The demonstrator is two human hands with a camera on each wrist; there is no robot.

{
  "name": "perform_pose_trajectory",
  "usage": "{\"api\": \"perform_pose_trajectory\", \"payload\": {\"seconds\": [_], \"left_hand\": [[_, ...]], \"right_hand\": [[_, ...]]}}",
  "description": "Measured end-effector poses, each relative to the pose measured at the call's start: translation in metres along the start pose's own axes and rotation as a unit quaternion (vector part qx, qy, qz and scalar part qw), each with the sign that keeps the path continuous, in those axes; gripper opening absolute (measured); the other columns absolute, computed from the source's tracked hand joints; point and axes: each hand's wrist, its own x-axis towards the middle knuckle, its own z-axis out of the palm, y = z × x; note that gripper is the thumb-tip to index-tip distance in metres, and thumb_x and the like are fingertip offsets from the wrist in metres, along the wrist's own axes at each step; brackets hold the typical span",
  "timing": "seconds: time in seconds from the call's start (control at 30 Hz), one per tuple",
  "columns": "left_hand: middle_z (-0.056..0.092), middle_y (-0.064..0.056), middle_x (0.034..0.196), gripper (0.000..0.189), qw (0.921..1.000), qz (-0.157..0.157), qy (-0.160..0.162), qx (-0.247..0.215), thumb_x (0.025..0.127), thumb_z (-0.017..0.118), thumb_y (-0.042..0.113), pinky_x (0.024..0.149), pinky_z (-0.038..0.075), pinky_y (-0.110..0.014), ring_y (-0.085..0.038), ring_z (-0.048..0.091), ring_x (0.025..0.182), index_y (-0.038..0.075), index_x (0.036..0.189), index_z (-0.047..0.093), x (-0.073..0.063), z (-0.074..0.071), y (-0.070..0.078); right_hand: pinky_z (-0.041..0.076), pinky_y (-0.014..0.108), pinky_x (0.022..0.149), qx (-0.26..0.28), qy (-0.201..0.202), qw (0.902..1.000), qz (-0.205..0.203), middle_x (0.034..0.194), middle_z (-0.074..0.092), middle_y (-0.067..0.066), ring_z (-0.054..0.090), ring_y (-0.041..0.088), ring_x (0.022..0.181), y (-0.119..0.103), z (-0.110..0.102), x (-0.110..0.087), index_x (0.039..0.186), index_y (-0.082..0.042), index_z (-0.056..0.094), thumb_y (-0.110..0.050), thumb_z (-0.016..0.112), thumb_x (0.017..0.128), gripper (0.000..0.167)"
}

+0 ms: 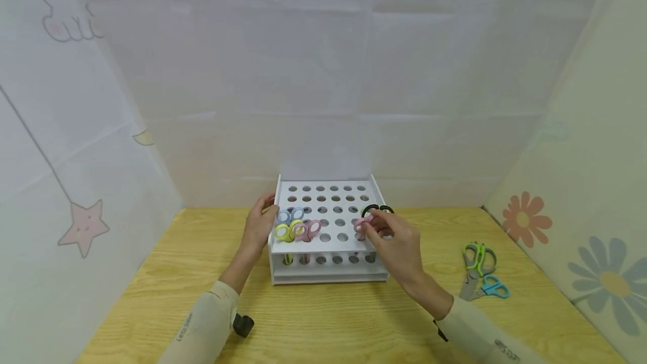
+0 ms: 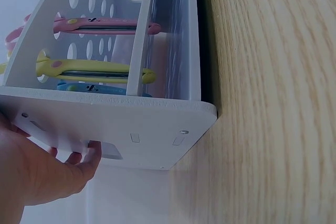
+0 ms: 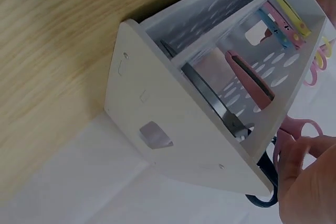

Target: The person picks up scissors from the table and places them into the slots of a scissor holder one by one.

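Note:
A white rack [image 1: 323, 247] with rows of round holes stands on the table. At its left side my left hand [image 1: 260, 226] grips the side panel [image 2: 142, 124], fingertips at the cut-out. My right hand [image 1: 401, 243] pinches the handle of a pair of pink scissors [image 3: 252, 82] above the front right; their covered blades pass down through a top-shelf hole, tip above the lower shelf. Beside them, black-handled scissors [image 1: 387, 208] stand through both shelves near the right panel. At the rack's left front stand blue scissors [image 1: 283, 216], yellow scissors [image 1: 281, 233] and another pink pair [image 1: 314, 227].
On the table [image 1: 323, 324] to the right lie green-and-grey scissors [image 1: 477, 263] and blue-handled scissors [image 1: 495, 287], blades overlapping. A pale sheet wall [image 1: 323, 72] rises behind the rack, with printed side walls left and right.

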Motion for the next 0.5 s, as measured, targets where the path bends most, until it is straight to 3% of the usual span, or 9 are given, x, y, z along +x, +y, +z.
{"api": "perform_pose_trajectory", "payload": {"seconds": [0.13,0.5], "left_hand": [[0.049,-0.016,0.149,0.052,1.0,-0.001,-0.002,-0.004,0.1,0.052,0.025,0.105,0.042,-0.05,-0.033,0.051,0.127,0.009,0.15,0.048,0.0002,-0.0008,0.0009],[0.052,-0.014,0.146,0.051,1.0,0.0,0.004,0.002,0.099,0.054,0.026,0.104,0.043,-0.049,-0.033,0.052,0.127,0.01,0.147,0.051,-0.0022,-0.0016,0.0048]], "right_hand": [[0.052,0.017,0.059,0.004,-0.003,0.9998,0.017,0.082,0.07,0.004,0.065,0.013,0.069,0.001,0.0009,-0.0035,0.106,0.006,0.073,0.004,0.084,0.08,0.029],[0.052,0.017,0.06,0.015,-0.031,0.9981,0.051,0.083,0.069,0.003,0.064,0.013,0.067,-0.0015,0.0005,-0.0091,0.107,0.007,0.072,0.003,0.085,0.08,0.03]]}}
